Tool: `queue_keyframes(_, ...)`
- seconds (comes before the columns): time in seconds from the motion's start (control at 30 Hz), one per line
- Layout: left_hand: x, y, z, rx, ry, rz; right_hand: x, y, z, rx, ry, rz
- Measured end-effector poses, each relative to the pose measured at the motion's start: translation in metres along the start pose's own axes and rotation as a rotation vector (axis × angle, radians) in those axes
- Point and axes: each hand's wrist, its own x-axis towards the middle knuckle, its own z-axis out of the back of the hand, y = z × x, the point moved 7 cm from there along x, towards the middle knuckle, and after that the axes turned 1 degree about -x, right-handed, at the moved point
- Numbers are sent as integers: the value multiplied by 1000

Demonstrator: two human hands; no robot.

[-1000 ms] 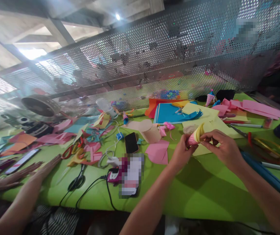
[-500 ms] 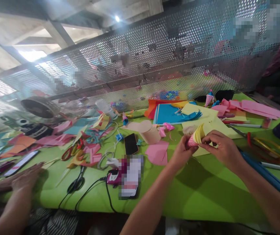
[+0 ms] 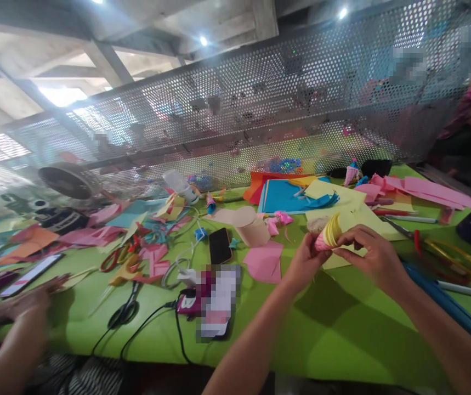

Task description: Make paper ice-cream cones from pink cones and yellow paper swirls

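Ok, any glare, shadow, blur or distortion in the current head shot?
Head view: ceiling lamps flare, windows blown out; a soft shadow lies on the green table below the hands; the fan looks smeared and stretched at left.

- Looks like ridged, matt paper on cone (image 3: 326, 236) in left hand (image 3: 304, 258).
- Looks smooth, faintly glossy on tabletop (image 3: 334, 340) below right hand (image 3: 373, 255).
- Looks like perforated metal on screen (image 3: 239, 115) beyond.

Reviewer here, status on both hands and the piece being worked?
Left hand gripping pink-and-yellow paper cone. Right hand at its yellow side, fingertips close, contact unclear. Pale yellow sheets behind; nothing visibly blocking either hand.
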Motion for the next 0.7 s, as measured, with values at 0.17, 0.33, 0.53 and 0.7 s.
queue_keyframes(0.17, -3, 0, 1, 74, -25, -35, -5, 0, 2, 39, -72, -30)
queue_keyframes(0.33, -4, 0, 3, 141, -39, -65, -5, 7, -1, 71, -76, 4)
queue_keyframes(0.53, -2, 1, 3, 145, -56, -78, -5, 2, -3, 57, -66, -29)
queue_keyframes(0.7, -2, -1, 3, 140, -57, -78, -5, 0, -5, 57, -51, -55)
